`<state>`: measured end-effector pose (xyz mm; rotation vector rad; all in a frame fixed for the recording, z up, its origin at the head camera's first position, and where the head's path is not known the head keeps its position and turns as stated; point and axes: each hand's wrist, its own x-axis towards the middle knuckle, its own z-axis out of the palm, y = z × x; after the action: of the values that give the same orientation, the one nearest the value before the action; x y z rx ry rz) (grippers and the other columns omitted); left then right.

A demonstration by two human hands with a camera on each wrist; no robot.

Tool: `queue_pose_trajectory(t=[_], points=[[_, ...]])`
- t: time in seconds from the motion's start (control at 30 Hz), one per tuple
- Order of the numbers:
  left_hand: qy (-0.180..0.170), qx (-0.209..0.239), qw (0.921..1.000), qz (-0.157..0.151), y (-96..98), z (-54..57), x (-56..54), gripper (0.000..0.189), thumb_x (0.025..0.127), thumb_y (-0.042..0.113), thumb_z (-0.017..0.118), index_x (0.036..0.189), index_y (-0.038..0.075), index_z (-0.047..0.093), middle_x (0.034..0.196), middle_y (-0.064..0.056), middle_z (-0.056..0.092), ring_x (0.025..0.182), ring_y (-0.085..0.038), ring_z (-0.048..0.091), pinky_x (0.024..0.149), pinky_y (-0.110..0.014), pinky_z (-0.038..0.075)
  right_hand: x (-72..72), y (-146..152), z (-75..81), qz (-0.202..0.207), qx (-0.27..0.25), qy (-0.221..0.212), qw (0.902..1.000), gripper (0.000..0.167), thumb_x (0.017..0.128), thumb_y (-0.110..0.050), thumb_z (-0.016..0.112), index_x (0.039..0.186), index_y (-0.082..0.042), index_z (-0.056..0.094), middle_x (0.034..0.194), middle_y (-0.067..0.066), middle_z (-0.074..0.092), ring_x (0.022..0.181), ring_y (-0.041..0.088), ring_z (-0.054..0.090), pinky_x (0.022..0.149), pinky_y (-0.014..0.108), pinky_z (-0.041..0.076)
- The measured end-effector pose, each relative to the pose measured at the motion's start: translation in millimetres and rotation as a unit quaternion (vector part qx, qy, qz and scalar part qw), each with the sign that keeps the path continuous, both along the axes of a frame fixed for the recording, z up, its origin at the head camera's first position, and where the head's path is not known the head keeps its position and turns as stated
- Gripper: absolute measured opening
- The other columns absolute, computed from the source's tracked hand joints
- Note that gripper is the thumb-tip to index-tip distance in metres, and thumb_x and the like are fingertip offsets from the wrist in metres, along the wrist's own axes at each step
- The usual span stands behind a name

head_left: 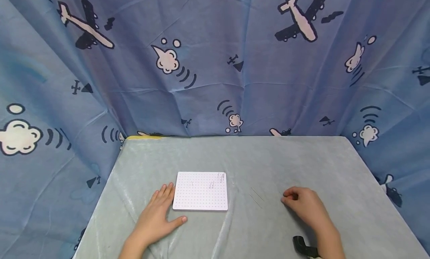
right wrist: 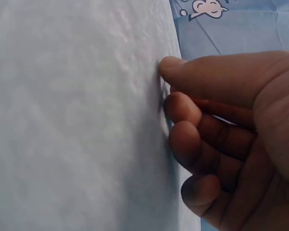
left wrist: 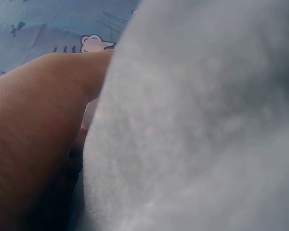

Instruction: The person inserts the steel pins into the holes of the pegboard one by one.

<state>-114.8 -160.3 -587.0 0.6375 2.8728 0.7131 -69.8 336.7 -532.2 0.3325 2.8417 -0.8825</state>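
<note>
Pinching a thin pin (head_left: 280, 194) in the right hand (head_left: 307, 207), well right of the board (head_left: 201, 199) and past two slanting pins (head_left: 257, 194), with the left hand (head_left: 156, 216) spread flat just beside the board.

Head view evenly lit, mostly sharp; faint sheen on table (head_left: 268, 158) toward left edge, soft shadow beside right grip (head_left: 306, 207). Wrist views duller, table blurred.
</note>
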Motion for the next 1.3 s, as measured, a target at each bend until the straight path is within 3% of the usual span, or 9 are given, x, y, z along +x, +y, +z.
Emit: queue_pose_trajectory(t=[0.3,0.5,0.7,1.07,1.3], points=[[0.007,0.024,0.9997,-0.004,2.4,6.2,0.7,0.110,0.091,0.072,0.076,0.167,0.000,0.041,0.176,-0.015,0.034,0.165,-0.038,0.023,0.134,-0.059,0.018,-3.8,-4.8,0.4,-0.004,-0.013,-0.019,0.9997,0.016,0.097,-0.020,0.082,0.102,-0.005,0.079,0.087,-0.002,0.070,0.080,0.016,0.062,0.072,0.038,0.054],[0.003,0.014,0.9999,-0.002,2.3,4.4,1.0,0.111,0.090,0.072,0.076,0.168,0.003,0.039,0.177,-0.012,0.030,0.167,-0.033,0.019,0.136,-0.054,0.015,-5.3,-3.9,-2.2,-0.013,-0.042,-0.034,0.9984,0.013,0.099,-0.017,0.079,0.099,-0.005,0.077,0.084,0.001,0.067,0.077,0.018,0.059,0.069,0.036,0.050],[0.021,0.011,0.9997,-0.003,0.9,3.2,0.2,0.111,0.089,0.070,0.078,0.168,0.001,0.039,0.177,-0.013,0.031,0.166,-0.034,0.022,0.135,-0.053,0.018,-6.8,-5.6,-4.4,-0.021,-0.056,-0.040,0.9974,0.012,0.099,-0.018,0.077,0.096,-0.006,0.075,0.081,0.002,0.063,0.075,0.019,0.056,0.066,0.034,0.047],[-0.001,0.000,1.0000,-0.004,-0.9,3.9,-0.8,0.113,0.091,0.076,0.072,0.169,0.003,0.036,0.179,-0.010,0.026,0.167,-0.031,0.017,0.136,-0.051,0.015,-4.0,-10.8,-5.5,-0.007,0.006,0.007,0.9999,0.007,0.093,-0.017,0.070,0.090,-0.011,0.073,0.075,-0.002,0.061,0.070,0.018,0.054,0.063,0.032,0.043],[0.008,-0.002,1.0000,-0.004,-2.8,3.5,-1.2,0.113,0.091,0.075,0.073,0.169,0.001,0.036,0.178,-0.012,0.027,0.167,-0.031,0.018,0.136,-0.051,0.015,-6.2,-17.9,1.1,-0.025,-0.012,0.033,0.9991,0.009,0.096,-0.022,0.072,0.093,-0.013,0.075,0.078,-0.002,0.064,0.070,0.017,0.056,0.061,0.030,0.044]])
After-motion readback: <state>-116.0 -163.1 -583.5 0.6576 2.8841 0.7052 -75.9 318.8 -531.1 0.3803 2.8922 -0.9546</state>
